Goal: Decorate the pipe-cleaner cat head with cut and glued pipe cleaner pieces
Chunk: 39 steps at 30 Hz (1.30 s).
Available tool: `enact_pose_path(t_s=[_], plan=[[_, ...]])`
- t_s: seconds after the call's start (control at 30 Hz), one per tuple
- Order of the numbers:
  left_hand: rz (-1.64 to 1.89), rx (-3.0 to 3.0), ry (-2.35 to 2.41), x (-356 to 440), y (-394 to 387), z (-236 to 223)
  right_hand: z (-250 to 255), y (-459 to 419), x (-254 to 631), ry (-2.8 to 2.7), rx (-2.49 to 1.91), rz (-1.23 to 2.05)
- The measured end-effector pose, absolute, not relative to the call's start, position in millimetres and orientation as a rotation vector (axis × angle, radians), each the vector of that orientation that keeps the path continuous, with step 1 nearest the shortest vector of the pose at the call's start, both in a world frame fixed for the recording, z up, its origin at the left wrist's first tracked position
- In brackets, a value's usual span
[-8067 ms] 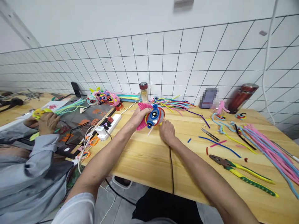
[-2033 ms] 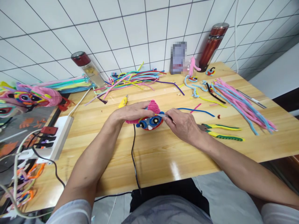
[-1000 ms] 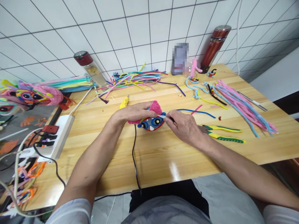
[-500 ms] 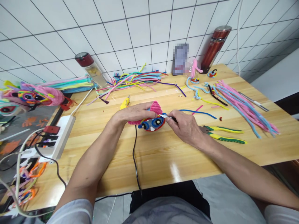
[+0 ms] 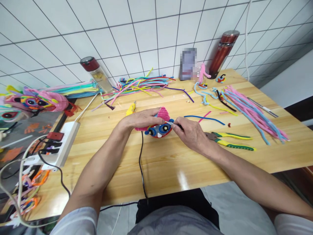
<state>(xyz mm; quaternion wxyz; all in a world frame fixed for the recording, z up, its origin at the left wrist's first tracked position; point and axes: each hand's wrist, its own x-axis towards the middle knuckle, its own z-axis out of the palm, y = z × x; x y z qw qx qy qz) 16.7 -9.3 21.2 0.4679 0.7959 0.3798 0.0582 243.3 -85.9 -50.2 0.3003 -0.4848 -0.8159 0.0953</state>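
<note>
My left hand (image 5: 141,119) is closed around a pipe-cleaner animal head (image 5: 160,131) with ringed blue-and-black eyes, a red rim and a white tooth. Its fuzzy pink part (image 5: 163,113) sticks up past my fingers, and my palm hides much of the piece. From the right, my right hand (image 5: 189,130) grips a slim tool with a pale pointed tip (image 5: 168,123) and a dark handle. That tip lies against the upper edge of the right eye. Whether it is a blade or tweezers, I cannot tell.
Green-and-yellow pliers (image 5: 232,140) lie right of my right hand. A yellow glue gun (image 5: 131,109) is behind my left hand, its black cord (image 5: 141,163) running forward. Pipe cleaners (image 5: 251,112), a red thermos (image 5: 223,54), a glass bottle (image 5: 97,73) and a power strip (image 5: 62,143) surround the work.
The view has shifted slightly. Both hands keep their hold on the animal head and the tool; the pointed tip has tilted a little at the eye's edge.
</note>
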Motion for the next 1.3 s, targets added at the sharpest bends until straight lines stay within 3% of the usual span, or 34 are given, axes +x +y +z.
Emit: enact_pose_path(t_s=[1.3], plan=[[0.104, 2.009, 0.881, 11.5, -7.0, 20.4, -46.2, -85.7, 249.9, -2.135, -1.191, 0.257]])
